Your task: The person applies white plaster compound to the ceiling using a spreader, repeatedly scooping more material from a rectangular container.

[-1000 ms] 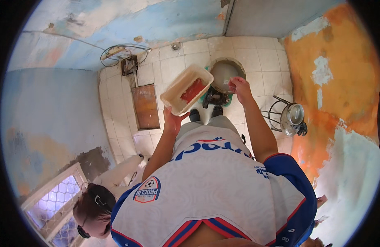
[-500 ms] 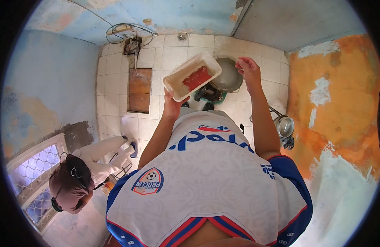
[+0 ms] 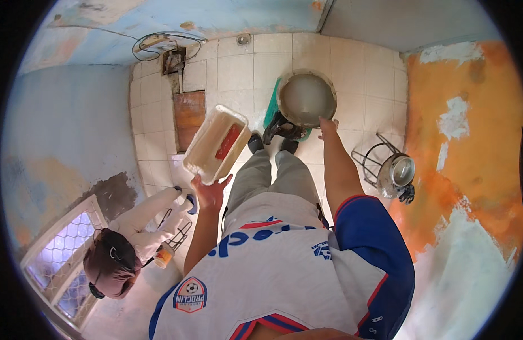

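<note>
My left hand (image 3: 207, 187) grips the near end of a tilted, grimy white rectangular tray (image 3: 199, 150) with a flat red thing (image 3: 228, 141) inside. My right hand (image 3: 328, 127) is at the near rim of a round bucket (image 3: 306, 96) holding murky grey liquid; its fingers are partly hidden, so I cannot tell whether they grip it. A green container (image 3: 270, 107) shows beside and under the bucket, with crumpled black material (image 3: 278, 127) at its front, just beyond my feet.
A co-worker in pale clothes (image 3: 120, 255) is at lower left by a latticed window. At right, a metal pot (image 3: 402, 170) and black items sit on a stool (image 3: 374, 147) beside the orange wall. A brown panel (image 3: 188, 116) lies among the floor tiles, below a looped cable (image 3: 165, 48).
The tray has moved left and toward me in my left hand. My right hand has come down from above the bucket to its near rim.
</note>
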Available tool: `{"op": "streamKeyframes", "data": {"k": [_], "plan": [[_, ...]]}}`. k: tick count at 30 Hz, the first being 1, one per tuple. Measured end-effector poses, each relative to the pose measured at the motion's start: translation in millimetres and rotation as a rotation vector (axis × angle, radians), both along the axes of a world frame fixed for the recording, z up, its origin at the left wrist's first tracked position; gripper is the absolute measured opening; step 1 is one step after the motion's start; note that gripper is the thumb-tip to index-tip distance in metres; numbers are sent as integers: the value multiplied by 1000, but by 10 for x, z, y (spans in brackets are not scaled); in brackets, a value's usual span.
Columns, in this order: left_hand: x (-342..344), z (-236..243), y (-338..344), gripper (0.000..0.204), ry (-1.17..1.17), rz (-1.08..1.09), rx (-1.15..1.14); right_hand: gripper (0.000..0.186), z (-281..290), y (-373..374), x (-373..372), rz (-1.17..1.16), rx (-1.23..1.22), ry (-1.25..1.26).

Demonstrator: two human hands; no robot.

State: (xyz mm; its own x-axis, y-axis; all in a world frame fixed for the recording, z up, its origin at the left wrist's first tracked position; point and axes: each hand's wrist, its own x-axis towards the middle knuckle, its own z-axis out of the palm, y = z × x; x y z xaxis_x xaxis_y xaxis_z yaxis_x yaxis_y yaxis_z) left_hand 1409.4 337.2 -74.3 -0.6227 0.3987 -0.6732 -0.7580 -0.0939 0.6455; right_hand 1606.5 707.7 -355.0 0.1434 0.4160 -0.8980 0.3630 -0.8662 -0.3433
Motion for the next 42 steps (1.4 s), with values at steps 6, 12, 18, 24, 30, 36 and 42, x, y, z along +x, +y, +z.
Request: {"op": "streamKeyframes", "data": {"k": [6, 12, 18, 24, 30, 36, 42], "plan": [[-27, 70, -172, 80, -35, 35, -59, 80, -500, -236, -33, -209, 242, 63], [29, 14, -189, 79, -29, 42, -42, 74, -497, -198, 51, -94, 288, 120], [15, 41, -14, 82, -5, -1, -41, 65, -816, -328, 286, 14, 344, 75], [31, -12, 25, 81, 8, -93, -4, 72, -559, -355, 299, 192, 303, -67], [97, -59, 170, 80, 58, -153, 25, 76, 636, -467, -30, 314, 719, -441], [131, -58, 345, 89, 151, -189, 166, 52, 2536, -588, -381, 458, 1167, 187], [-20, -5, 415, 95, 414, -282, 242, 28, 4145, -616, -719, 1219, 1254, 667]]}}
